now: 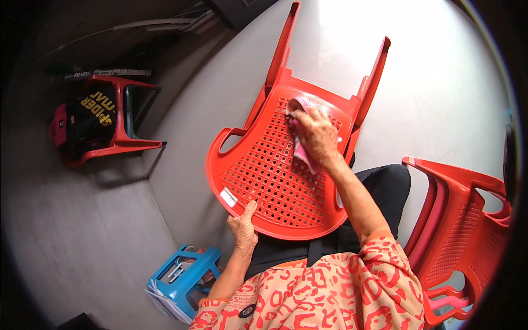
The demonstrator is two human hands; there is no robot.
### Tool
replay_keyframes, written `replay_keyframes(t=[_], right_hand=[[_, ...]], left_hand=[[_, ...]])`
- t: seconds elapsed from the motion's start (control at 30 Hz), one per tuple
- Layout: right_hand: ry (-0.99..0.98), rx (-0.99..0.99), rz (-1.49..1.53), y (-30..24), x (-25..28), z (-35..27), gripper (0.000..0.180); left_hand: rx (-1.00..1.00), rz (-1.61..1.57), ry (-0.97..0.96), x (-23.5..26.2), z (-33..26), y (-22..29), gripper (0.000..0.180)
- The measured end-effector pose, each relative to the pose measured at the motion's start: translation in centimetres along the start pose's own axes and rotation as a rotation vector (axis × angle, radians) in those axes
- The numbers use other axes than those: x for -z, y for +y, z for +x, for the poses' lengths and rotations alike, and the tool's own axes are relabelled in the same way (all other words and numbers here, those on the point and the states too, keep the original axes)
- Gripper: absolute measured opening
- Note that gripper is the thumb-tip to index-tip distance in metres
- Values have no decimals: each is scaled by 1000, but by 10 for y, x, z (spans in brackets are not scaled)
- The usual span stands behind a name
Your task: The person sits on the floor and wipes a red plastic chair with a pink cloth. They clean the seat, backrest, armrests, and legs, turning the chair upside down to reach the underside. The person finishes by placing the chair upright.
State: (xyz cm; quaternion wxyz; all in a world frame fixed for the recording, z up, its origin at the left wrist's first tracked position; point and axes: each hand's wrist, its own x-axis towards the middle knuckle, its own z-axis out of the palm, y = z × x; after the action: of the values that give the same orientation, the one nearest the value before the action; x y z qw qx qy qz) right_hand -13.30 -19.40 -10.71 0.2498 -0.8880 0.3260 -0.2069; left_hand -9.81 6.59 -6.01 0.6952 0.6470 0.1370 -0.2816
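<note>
A red plastic chair with a perforated panel lies tipped across my lap, two of its legs pointing away from me. My left hand grips its near rim at the lower left, thumb on top, close to a small white label. Against the far part of the panel, my right hand presses a pink and white cloth. The cloth is bunched under my fingers and hangs out below them.
Stacked red chairs stand at the right. A blue plastic stool holding papers and small items is at the lower left. Farther left, a red chair carries a black and pink bag. Grey floor lies beyond.
</note>
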Motion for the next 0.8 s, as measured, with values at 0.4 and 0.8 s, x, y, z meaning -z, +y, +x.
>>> replay_keyframes(t=[0.4, 0.8], right_hand=[[-193, 148, 21, -17, 17, -24, 30], [-445, 369, 195, -75, 34, -68, 46]], left_hand=[[-67, -40, 37, -4, 3, -6, 28], [-61, 0, 2, 1, 0, -6, 34]])
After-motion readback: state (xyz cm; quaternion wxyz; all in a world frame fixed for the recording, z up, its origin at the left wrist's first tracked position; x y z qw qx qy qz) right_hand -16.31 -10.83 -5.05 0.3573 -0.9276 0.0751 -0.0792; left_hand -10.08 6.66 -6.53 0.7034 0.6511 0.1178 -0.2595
